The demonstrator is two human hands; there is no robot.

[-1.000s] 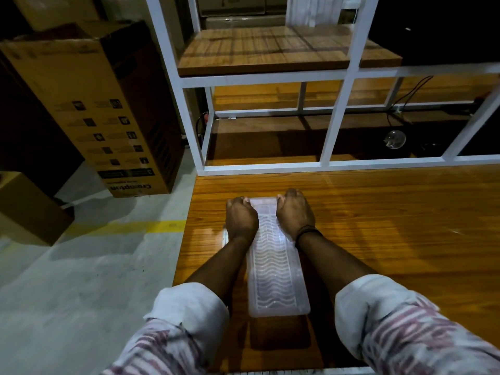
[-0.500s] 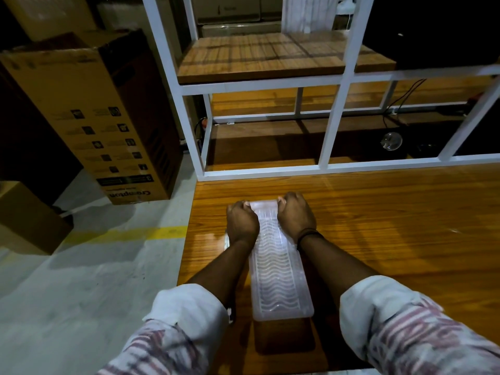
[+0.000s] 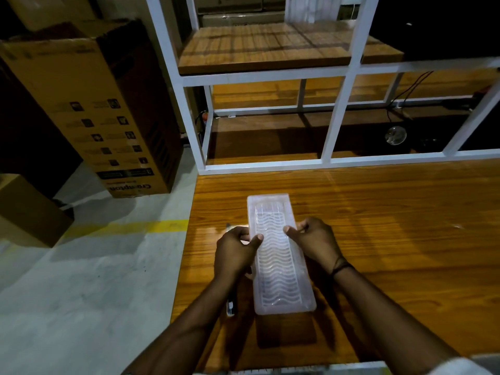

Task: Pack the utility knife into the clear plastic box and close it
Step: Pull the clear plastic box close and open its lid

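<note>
A long clear plastic box [image 3: 278,269] with a wavy ribbed top lies lengthwise in front of me over the wooden table [image 3: 392,239]. Its shadow falls on the table below its near end, so that end seems raised. My left hand [image 3: 235,251] grips the box's left edge at mid-length, thumb on top. My right hand [image 3: 313,242] grips the right edge opposite it. A slim dark object with a pale end, likely the utility knife [image 3: 230,307], lies on the table left of the box, mostly hidden under my left hand and forearm.
A white metal shelf frame [image 3: 335,109] with wooden boards stands along the table's far edge. The table's left edge drops to a grey floor with a yellow line [image 3: 130,228]. A tall cardboard carton [image 3: 89,109] and a smaller box [image 3: 27,212] stand there.
Both hands have slid from the box's far end back to its middle sides and now pinch its edges. The box appears to have come up off the table.
</note>
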